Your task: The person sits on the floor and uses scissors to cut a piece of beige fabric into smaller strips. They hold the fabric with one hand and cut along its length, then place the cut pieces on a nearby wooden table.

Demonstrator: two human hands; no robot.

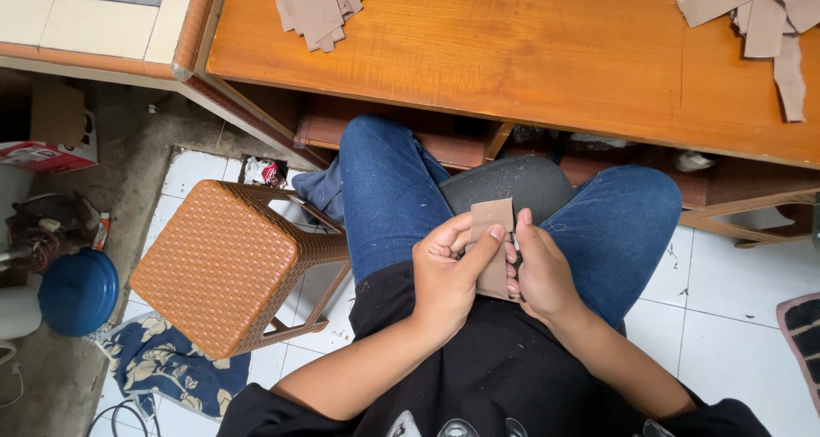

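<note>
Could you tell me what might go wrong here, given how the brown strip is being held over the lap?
1. The brown strip is pinched between the left hand and right hand above the knees, unsupported; if the grip slips it could drop to the tiled floor.
2. The fingertips crowd one edge, so the strip may crease.
3. The strip pile overhangs the wooden table edge and might slide off.
</note>
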